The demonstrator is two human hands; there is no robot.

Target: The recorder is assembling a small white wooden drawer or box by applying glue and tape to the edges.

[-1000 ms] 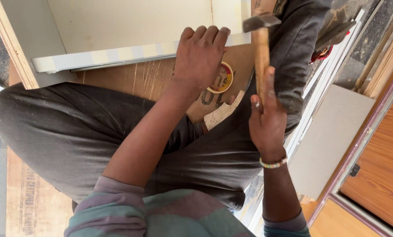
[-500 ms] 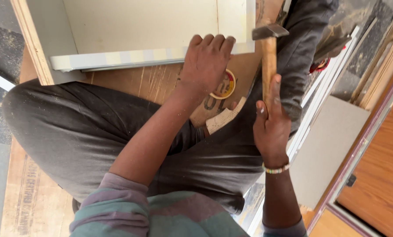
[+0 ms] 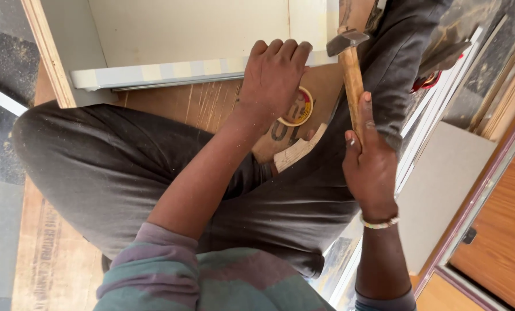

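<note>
Hammer raised higher beside the panel edge

The right hand (image 3: 369, 167) stays clamped on the hammer (image 3: 349, 69), its head now lifted; the left hand (image 3: 275, 75) keeps pressing fingertips against the pale panel (image 3: 171, 34), above the tape roll (image 3: 300, 109).

Left hand (image 3: 275, 78) rests against the front edge of the pale laminated cabinet panel (image 3: 188, 29), which lies beyond the knees on the brown plywood sheet (image 3: 200, 103). Round tape roll (image 3: 299, 109) sits just beneath that hand. Right hand (image 3: 369, 170), further right, grips the wooden-handled steel hammer (image 3: 352, 80), head beside the panel edge
</note>
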